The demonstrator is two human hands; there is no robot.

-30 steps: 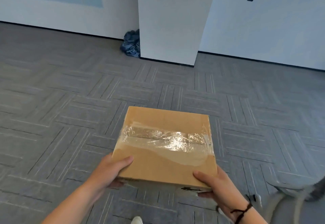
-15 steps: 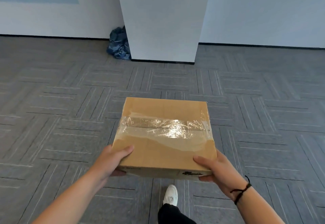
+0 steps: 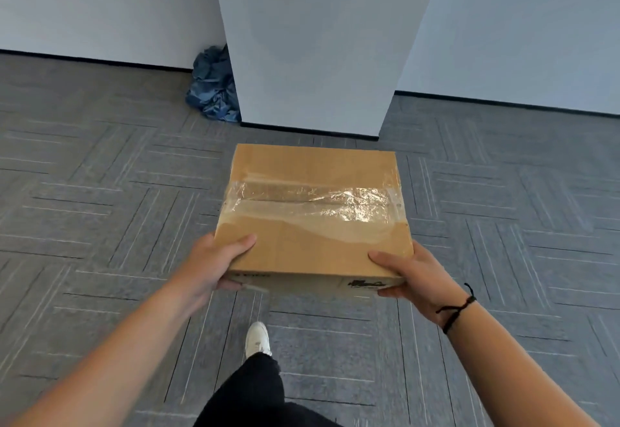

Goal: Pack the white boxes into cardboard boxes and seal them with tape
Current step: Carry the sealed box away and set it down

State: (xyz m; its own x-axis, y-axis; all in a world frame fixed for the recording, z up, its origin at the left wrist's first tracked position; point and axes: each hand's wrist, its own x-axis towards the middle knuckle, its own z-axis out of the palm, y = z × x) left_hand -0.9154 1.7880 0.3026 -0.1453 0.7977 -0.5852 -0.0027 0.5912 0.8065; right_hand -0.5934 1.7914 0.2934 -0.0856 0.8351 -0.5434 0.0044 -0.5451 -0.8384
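A closed brown cardboard box is carried in front of me above the floor, its top seam covered by a wide strip of clear tape. My left hand grips its near left corner, thumb on top and fingers underneath. My right hand, with a black cord at the wrist, grips the near right corner the same way. No white boxes are in view.
A white square pillar stands straight ahead, close beyond the box. A crumpled blue bag lies at its left foot against the wall. Grey patterned carpet spreads to both sides. My white shoe steps forward below the box.
I have walked toward the pillar, which now looms larger and centred. My foot has come into view below. Both hands keep the same hold on the box.
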